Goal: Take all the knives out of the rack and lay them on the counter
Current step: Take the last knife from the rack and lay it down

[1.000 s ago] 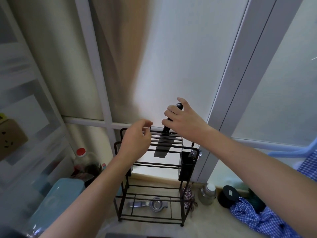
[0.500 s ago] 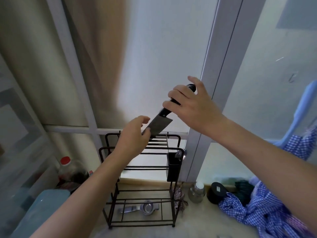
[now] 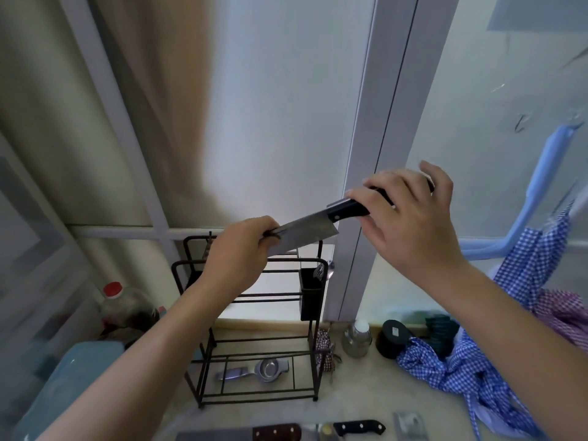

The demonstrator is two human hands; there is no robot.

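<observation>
A black wire rack (image 3: 254,313) stands on the beige counter (image 3: 366,396) against the window. Above it I hold a knife (image 3: 305,235) with a broad steel blade and black handle, almost level. My right hand (image 3: 410,214) grips the handle; my left hand (image 3: 238,262) pinches the blade's far end between thumb and fingers. At the counter's near edge lie two knives, one with a brown handle (image 3: 276,432) and one with a black handle (image 3: 359,428). Whether any knife stays in the rack's top slots is hidden by my left hand.
A black utensil holder (image 3: 310,294) hangs on the rack's right side; a metal squeezer (image 3: 254,372) lies on its bottom shelf. A red-capped bottle (image 3: 119,307) and a blue container (image 3: 63,386) sit left. A small jar (image 3: 358,338), a black lid (image 3: 393,338) and blue checked cloth (image 3: 461,377) sit right.
The knife came up out of the rack's slots and tipped from upright to nearly level. My left hand closed on its blade. The view shifted down, showing knives on the counter.
</observation>
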